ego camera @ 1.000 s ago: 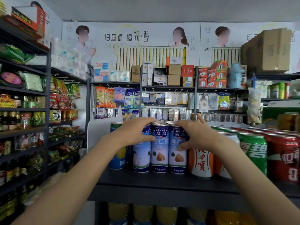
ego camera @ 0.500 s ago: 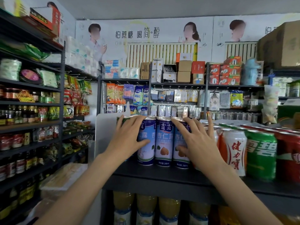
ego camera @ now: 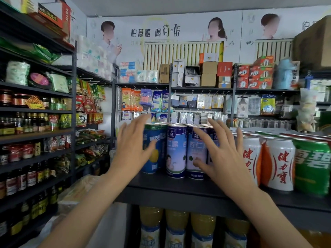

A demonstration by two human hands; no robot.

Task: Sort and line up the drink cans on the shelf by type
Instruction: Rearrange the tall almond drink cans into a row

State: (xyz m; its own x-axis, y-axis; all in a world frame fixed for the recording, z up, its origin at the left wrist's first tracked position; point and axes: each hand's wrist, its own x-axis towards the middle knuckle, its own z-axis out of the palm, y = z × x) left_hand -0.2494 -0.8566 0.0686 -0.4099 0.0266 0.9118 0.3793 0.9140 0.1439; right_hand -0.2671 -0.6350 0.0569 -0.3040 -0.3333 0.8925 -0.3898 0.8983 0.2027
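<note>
At the centre of the frame I see the tall slim cans standing on the dark shelf (ego camera: 179, 187): a blue can with a yellow fruit (ego camera: 152, 149) on the left, then two purple-topped almond-drink cans (ego camera: 176, 151) side by side, upright and close together. My left hand (ego camera: 133, 149) is spread in front of the blue can, fingers straight and gripping nothing; I cannot tell whether the palm touches the can. My right hand (ego camera: 220, 154) is likewise spread flat with fingers fanned, covering the right side of the purple group, its thumb lying against the second purple can; it holds nothing either. Just right of that hand stand the white-and-orange cans (ego camera: 279, 163), and further right, at the frame's edge, a green can (ego camera: 313, 167). Below the shelf, at the bottom centre, sit bottles of yellow drink (ego camera: 177, 228). The left of the frame is filled with racks of jars and snack packets (ego camera: 35, 122).
</note>
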